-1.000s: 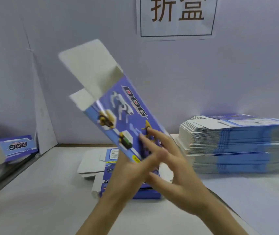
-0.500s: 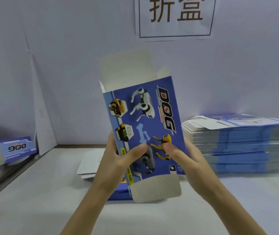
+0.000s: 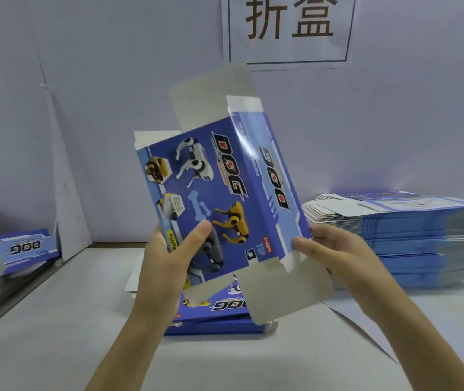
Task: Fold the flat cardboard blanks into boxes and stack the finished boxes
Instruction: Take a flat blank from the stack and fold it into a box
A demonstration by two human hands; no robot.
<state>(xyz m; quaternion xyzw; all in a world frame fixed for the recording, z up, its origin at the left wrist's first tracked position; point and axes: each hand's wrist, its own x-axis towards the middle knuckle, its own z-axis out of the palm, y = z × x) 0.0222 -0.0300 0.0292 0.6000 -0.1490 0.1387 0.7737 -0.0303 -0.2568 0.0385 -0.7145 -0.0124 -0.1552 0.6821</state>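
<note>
A blue cardboard blank (image 3: 219, 193) printed with "DOG" and robot dogs is held upright in front of me, partly opened into a tube, its grey end flaps loose at top and bottom. My left hand (image 3: 168, 261) grips its lower left edge, thumb on the front face. My right hand (image 3: 335, 252) pinches the lower right edge of the side panel. Below it a small pile of flat blanks (image 3: 219, 314) lies on the table. A tall stack of flat blanks (image 3: 411, 235) stands at the right.
Finished blue boxes (image 3: 25, 246) lie at the far left beside a dark table edge. A paper sign (image 3: 290, 26) with two characters hangs on the pale back wall. The white table surface (image 3: 56, 320) extends toward me.
The blank has been swung from a left tilt to upright, then pushed open so its side panel shows. My right hand has moved from the front face to the right edge.
</note>
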